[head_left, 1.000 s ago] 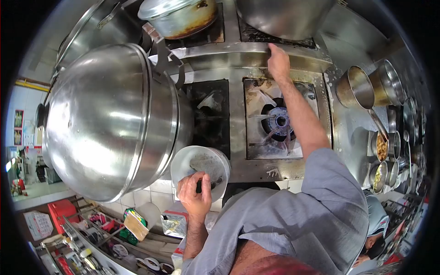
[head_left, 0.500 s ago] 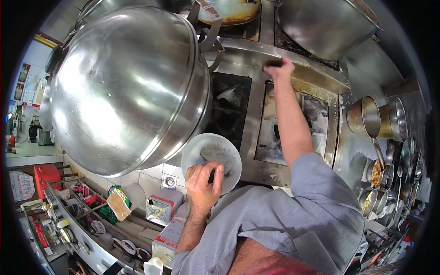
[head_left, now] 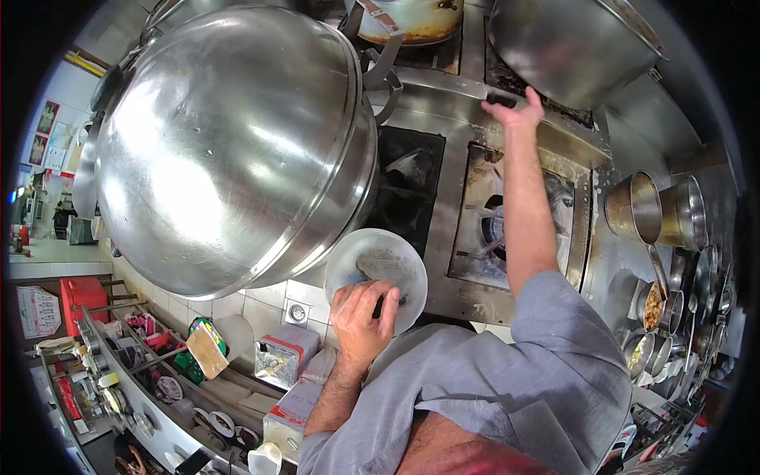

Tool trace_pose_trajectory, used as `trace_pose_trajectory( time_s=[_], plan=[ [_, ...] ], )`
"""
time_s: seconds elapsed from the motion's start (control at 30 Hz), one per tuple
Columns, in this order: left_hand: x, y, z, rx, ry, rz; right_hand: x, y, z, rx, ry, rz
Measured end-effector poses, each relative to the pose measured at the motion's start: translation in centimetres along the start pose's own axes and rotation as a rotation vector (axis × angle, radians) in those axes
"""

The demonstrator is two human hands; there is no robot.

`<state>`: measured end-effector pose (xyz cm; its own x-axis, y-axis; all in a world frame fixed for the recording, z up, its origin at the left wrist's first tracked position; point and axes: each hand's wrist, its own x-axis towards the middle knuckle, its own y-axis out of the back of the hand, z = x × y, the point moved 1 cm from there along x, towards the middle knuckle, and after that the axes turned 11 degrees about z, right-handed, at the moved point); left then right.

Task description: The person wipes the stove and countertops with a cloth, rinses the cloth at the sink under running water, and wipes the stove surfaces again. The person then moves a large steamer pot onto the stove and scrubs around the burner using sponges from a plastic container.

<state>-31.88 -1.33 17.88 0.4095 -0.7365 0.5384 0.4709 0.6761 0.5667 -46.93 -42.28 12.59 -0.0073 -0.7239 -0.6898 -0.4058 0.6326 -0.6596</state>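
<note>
My left hand (head_left: 365, 321) is closed on the near edge of a pale, translucent bowl (head_left: 416, 277), fingers curled and thumb out to the side. Inside the bowl are a greyish mesh-like piece (head_left: 388, 264) and something bluish, partly covered by my fingers. Far forward, my right hand (head_left: 518, 112) reaches over the steel ledge behind the stove, slightly blurred, its thumb and fingers apart. A dark patch lies beside those fingers; whether it is a thing or an opening I cannot tell. Below my forearm is a gas burner (head_left: 492, 229) with whitish, wet-looking streaks around it.
A huge steel pot (head_left: 229, 150), tipped on its side, fills the left of the stove beside a dark grate (head_left: 408, 182). A large pot (head_left: 570, 47) stands at the back right. Saucepans (head_left: 633, 207) line the right side. Tins (head_left: 286, 356) stand lower left.
My right hand has moved forward and right along the ledge, and its fingers look more spread. The view has shifted slightly. My left hand stays at the bowl.
</note>
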Motion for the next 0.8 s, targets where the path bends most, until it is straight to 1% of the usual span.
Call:
trace_pose_trajectory(
  time_s=[0.03, 0.1, 0.13, 0.17, 0.23, 0.27, 0.3, 0.37, 0.4, 0.5, 0.57, 0.6, 0.63, 0.7, 0.77, 0.8],
  plan=[
    [0.2, -0.1, 0.2, 0.008, -0.008, 0.006, 0.8, 0.9, 1.1, -0.056, 0.065, -0.026],
    [-0.1, -0.2, 0.1, 0.008, -0.022, 0.0, 2.8, 2.5, 2.4, -0.02, 0.071, -0.026],
    [0.1, -0.3, -0.1, 0.016, -0.024, -0.003, 3.7, 2.0, 1.7, -0.011, 0.005, -0.057],
    [0.1, -0.3, -0.1, 0.023, -0.023, -0.009, 3.0, 1.4, 0.9, -0.009, -0.001, -0.051],
    [-0.1, -0.2, -0.1, 0.026, -0.016, -0.019, 2.1, 0.3, -1.2, 0.098, -0.148, 0.181],
    [-0.1, -0.1, 0.0, 0.028, -0.015, -0.021, 3.1, 1.2, -1.1, 0.091, -0.185, 0.059],
    [0.1, -0.2, 0.1, 0.035, -0.009, -0.018, 3.5, 2.3, 0.9, 0.094, -0.018, -0.11],
    [0.4, -0.3, 0.3, 0.036, -0.017, -0.019, 3.6, 3.2, 3.1, -0.066, 0.039, -0.009],
    [0.6, -0.4, 0.1, 0.039, -0.023, -0.014, 4.1, 2.5, 3.2, -0.021, -0.027, 0.041],
    [-0.2, -0.1, 0.1, 0.035, -0.017, -0.048, 1.2, 1.7, 0.6, 0.018, 0.009, 0.093],
    [0.0, -0.2, 0.0, 0.029, -0.027, -0.039, 3.9, 3.4, -4.6, 0.026, 0.154, 0.055],
    [-0.1, -0.1, 0.0, 0.026, -0.018, -0.037, 2.7, 4.0, -6.6, 0.08, 0.301, -0.002],
    [0.0, -0.1, 0.0, 0.021, -0.013, -0.025, 1.8, 4.6, -8.3, 0.056, 0.354, -0.084],
    [-0.1, -0.1, 0.0, -0.004, -0.035, -0.024, 2.1, 5.2, -7.6, -0.118, 0.68, 0.463],
    [0.0, -0.3, 0.2, 0.005, 0.027, -0.037, 5.7, 5.0, -1.9, -0.581, 1.038, 0.66],
    [0.0, -0.5, 0.1, 0.004, 0.023, -0.035, 5.5, 4.9, 2.5, -0.705, 1.074, 0.414]
  ],
)
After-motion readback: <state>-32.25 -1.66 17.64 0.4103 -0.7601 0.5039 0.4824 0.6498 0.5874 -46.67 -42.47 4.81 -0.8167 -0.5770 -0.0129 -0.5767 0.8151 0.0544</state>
